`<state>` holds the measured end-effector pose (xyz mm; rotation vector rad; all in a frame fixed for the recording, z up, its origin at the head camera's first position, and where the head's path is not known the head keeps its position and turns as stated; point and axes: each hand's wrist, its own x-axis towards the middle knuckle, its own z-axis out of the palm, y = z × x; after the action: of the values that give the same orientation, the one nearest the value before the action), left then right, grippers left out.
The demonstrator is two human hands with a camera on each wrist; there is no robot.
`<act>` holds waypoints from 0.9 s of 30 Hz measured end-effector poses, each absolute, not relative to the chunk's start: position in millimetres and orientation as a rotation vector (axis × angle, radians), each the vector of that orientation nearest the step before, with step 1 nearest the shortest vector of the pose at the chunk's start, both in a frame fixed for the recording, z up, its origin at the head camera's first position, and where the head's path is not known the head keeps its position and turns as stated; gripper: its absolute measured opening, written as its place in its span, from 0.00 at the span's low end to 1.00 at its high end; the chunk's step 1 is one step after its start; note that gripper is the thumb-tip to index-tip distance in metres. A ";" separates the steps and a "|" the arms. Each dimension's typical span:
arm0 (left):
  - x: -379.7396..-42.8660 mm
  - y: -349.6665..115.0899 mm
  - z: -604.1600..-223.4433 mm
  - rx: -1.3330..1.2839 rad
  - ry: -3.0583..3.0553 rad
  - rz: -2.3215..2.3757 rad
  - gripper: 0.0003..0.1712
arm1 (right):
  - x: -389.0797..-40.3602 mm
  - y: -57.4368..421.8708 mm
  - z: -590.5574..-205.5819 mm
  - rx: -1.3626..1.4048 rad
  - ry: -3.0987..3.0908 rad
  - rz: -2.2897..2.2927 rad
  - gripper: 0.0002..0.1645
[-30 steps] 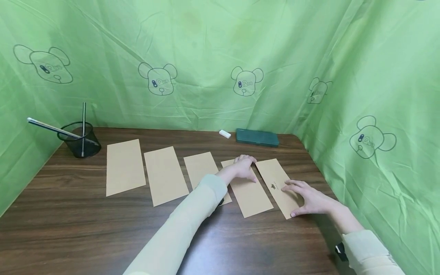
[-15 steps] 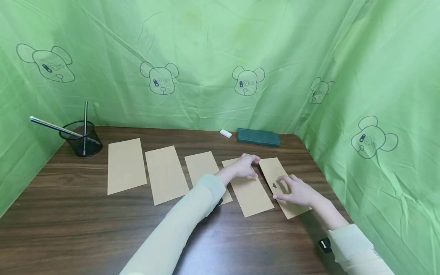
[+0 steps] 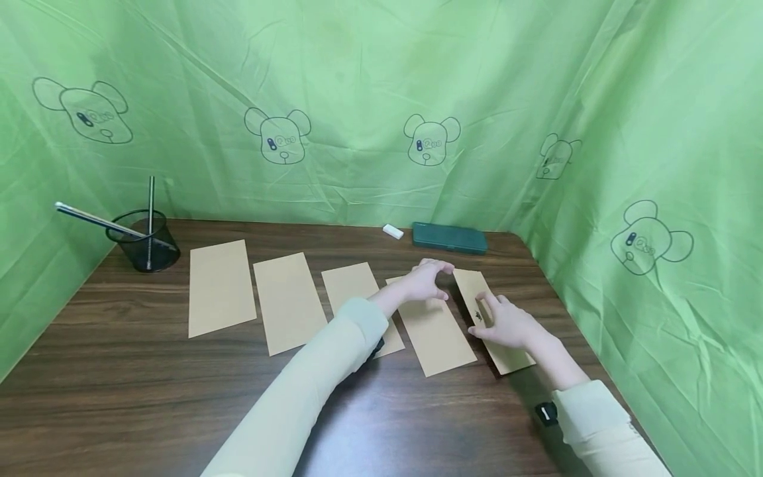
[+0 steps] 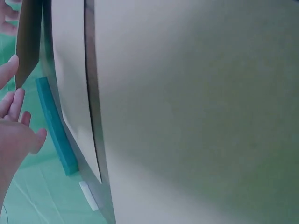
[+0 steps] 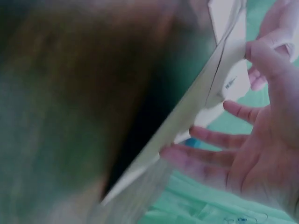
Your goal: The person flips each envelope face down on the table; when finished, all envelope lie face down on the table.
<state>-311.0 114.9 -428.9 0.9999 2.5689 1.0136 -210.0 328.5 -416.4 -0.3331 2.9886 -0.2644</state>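
Observation:
At the right end of a row lies a tan kraft-paper rectangle [image 3: 511,358] with a small dark printed mark; I cannot tell whether it is an envelope or a thin notebook. Its left long edge is tilted up off the table. At its far left corner is my left hand [image 3: 422,281], pinching that corner, as the left wrist view [image 4: 16,135] also shows. My right hand [image 3: 511,326] reaches over its near half. Spread, fairly straight right fingers [image 5: 210,156] touch the printed face, the thumb by the edge.
More tan rectangles [image 3: 222,288] lie in a row to the left, one partly under my left forearm. A black mesh pen cup [image 3: 149,248] stands far left. Behind sit a white eraser [image 3: 393,231] and a dark green case [image 3: 450,238]. Green curtain [image 3: 357,185] encloses the wooden table [image 3: 119,411].
My right hand has moved left from the near right edge of the printed rectangle to its left edge. That edge has risen, and my left fingers have shifted slightly right with the corner.

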 end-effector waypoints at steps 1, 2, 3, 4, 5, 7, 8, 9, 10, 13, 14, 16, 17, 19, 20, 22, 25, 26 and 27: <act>-311.4 114.6 -427.3 1.007 2.573 1.012 0.37 | -210.4 329.2 -413.8 -0.350 2.982 -0.279 0.42; -311.5 114.3 -425.6 1.014 2.569 1.019 0.37 | -210.7 329.8 -411.1 -0.371 2.977 -0.299 0.42; -311.8 114.1 -424.5 1.024 2.569 1.017 0.38 | -211.0 330.7 -408.7 -0.401 2.970 -0.323 0.42; -312.1 114.0 -423.6 1.036 2.565 1.017 0.38 | -211.4 331.7 -406.4 -0.434 2.963 -0.349 0.41; -312.4 114.2 -422.9 1.049 2.564 1.009 0.39 | -211.7 332.8 -404.3 -0.463 2.956 -0.373 0.41; -313.0 115.2 -422.1 1.075 2.559 1.001 0.40 | -212.0 335.2 -400.2 -0.520 2.934 -0.432 0.41; -313.0 115.7 -421.8 1.087 2.553 1.004 0.41 | -212.4 336.6 -398.6 -0.552 2.924 -0.460 0.40; -313.0 116.2 -421.3 1.097 2.550 1.004 0.41 | -213.0 338.1 -397.3 -0.584 2.913 -0.489 0.40; -312.9 116.8 -420.8 1.102 2.542 1.012 0.42 | -213.4 339.6 -395.7 -0.613 2.901 -0.519 0.40; -312.5 118.1 -418.0 1.117 2.529 1.018 0.42 | -214.4 342.8 -390.2 -0.685 2.863 -0.610 0.38; -312.3 118.4 -417.0 1.121 2.525 1.020 0.42 | -215.1 344.4 -388.6 -0.714 2.856 -0.626 0.38; -312.3 119.0 -415.2 1.131 2.527 1.007 0.42 | -215.8 346.6 -384.9 -0.761 2.850 -0.645 0.37; -312.2 119.1 -414.2 1.141 2.525 1.000 0.42 | -216.0 347.4 -382.8 -0.774 2.854 -0.639 0.36; -311.7 119.6 -411.9 1.160 2.519 0.979 0.43 | -216.2 349.0 -379.0 -0.802 2.882 -0.591 0.34; -311.4 119.6 -410.7 1.171 2.518 0.965 0.43 | -216.4 349.5 -377.6 -0.811 2.903 -0.562 0.32; -310.6 119.9 -408.9 1.192 2.507 0.945 0.43 | -216.0 349.7 -373.5 -0.801 2.938 -0.517 0.29; -309.0 121.0 -406.4 1.220 2.494 0.912 0.44 | -217.0 350.8 -369.2 -0.804 3.000 -0.447 0.28; -308.3 121.2 -406.1 1.222 2.487 0.906 0.44 | -217.7 351.4 -368.2 -0.804 3.024 -0.427 0.28; -307.9 121.5 -406.2 1.224 2.482 0.900 0.44 | -218.4 352.3 -367.5 -0.806 3.049 -0.404 0.28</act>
<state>-307.9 121.5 -406.2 1.2240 2.4816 0.9004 -218.4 352.3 -367.5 -0.8062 3.0493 -0.4037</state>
